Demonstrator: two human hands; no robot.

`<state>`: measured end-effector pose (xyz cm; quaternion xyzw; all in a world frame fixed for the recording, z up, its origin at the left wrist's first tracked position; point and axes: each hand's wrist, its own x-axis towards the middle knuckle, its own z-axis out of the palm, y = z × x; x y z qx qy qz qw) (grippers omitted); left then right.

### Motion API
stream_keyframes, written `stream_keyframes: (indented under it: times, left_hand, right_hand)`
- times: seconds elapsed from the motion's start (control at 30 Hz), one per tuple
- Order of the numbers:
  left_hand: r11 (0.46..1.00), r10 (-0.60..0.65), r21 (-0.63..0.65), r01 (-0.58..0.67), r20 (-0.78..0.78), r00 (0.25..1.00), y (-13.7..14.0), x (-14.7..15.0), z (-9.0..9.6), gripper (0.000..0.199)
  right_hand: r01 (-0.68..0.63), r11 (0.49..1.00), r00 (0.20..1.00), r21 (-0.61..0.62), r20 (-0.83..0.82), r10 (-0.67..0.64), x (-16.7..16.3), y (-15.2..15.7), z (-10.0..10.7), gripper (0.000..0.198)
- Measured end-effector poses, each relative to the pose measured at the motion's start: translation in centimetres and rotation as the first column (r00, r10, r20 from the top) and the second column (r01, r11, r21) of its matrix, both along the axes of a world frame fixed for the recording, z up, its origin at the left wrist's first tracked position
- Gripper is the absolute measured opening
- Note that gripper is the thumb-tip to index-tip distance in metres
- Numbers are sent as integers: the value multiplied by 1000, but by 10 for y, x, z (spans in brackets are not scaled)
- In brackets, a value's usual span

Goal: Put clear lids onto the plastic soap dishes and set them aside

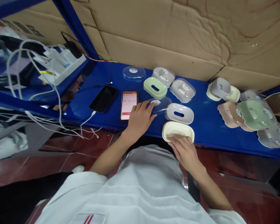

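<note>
My left hand (141,119) has its thumb and forefinger at the left end of a clear plastic lid (163,105) with a round sticker. Its other fingers lie over the lower right part of a phone (128,105) showing a timer. Near the bench's front edge, my right hand (184,151) grips the front rim of a cream soap dish (171,128), fingers inside it and thumb hidden. Just behind this dish sits a pale grey slotted soap tray (185,113). Farther back are a green slotted tray (154,88) and lidded grey soap boxes (183,90).
Another clear lid (134,74) lies at the back of the blue bench (203,107). A black phone (104,99) rests at left, near a power strip (63,68) and tangled white cables. More soap boxes (254,115) are grouped at right. Cardboard (154,46) stands behind.
</note>
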<state>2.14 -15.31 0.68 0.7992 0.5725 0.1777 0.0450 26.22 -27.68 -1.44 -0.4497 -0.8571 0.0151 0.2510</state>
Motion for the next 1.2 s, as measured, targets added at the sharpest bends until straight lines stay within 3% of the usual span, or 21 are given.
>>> stream_keyframes:
  times: [0.13, 0.23, 0.33, 0.43, 0.53, 0.6, 0.73, 0.83, 1.0, 1.2]
  left_hand:
    - [999, -47, -15, 48, 58, 997, 0, 11, 4, 47]
    - [976, -217, 62, 210, 129, 968, -15, 17, -1, 46]
    - [891, -453, 131, 435, 167, 876, -33, 24, -13, 41]
    - [835, -551, 142, 532, 189, 813, -43, 26, -27, 27]
    - [854, -520, 152, 498, 220, 825, -44, 20, -38, 19]
    - [872, -488, 173, 457, 251, 836, -42, 14, -42, 21]
    - [894, -447, 181, 410, 305, 841, -41, 7, -44, 45]
    - [882, -470, 209, 423, 307, 828, -40, 7, -45, 57]
    - [864, -489, 282, 416, 279, 827, -36, 7, -45, 36]
    - [881, -456, 226, 416, 170, 874, -38, 5, -39, 18]
  right_hand:
    - [-43, 999, 999, -17, -8, 43, -5, 28, -8, 46]
    - [-66, 997, 994, -29, -83, 64, 11, 53, -6, 40]
    - [135, 991, 986, 9, -99, -133, 42, 77, -4, 39]
    - [301, 953, 954, 20, -1, -301, 76, 97, -7, 41]
    - [301, 952, 953, 54, 16, -302, 94, 102, -9, 38]
    - [272, 960, 961, 62, -72, -267, 95, 96, -9, 35]
    - [139, 989, 958, -55, -245, -148, 74, 70, -4, 32]
    - [16, 996, 969, -89, -244, -38, 56, 55, -5, 33]
    - [-62, 998, 986, 2, -155, 62, 40, 51, -13, 41]
    - [-44, 996, 997, 84, -53, 49, 37, 48, -23, 47]
